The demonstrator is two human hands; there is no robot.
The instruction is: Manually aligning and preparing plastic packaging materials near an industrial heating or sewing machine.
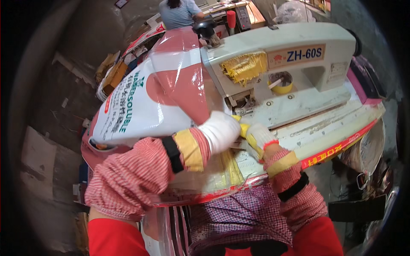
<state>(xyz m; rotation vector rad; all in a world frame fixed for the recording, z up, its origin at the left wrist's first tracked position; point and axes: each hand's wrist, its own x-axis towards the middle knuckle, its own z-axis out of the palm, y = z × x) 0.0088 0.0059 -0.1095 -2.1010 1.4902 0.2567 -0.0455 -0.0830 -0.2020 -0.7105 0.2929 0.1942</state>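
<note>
A pale green sewing machine (239,42) stands on the table, a yellow wrapped patch (243,66) on its head. Left of it lies a large white and red-brown glossy plastic bag (139,94), its right edge running toward the needle area. My left hand (220,131), in a white glove, is closed at that edge just in front of the presser foot (241,104); its fingertips are hidden. Close beside it, my right hand (255,138), in a white and yellow glove, has its fingers curled together. What it pinches is too small to make out.
A roll of yellow tape (282,87) rests in the machine's opening. A purple and black box (365,81) stands at the table's right end. Below that end hangs a pale sack (365,147). Another person (178,13) sits at the far side. Cartons (115,74) lie at left.
</note>
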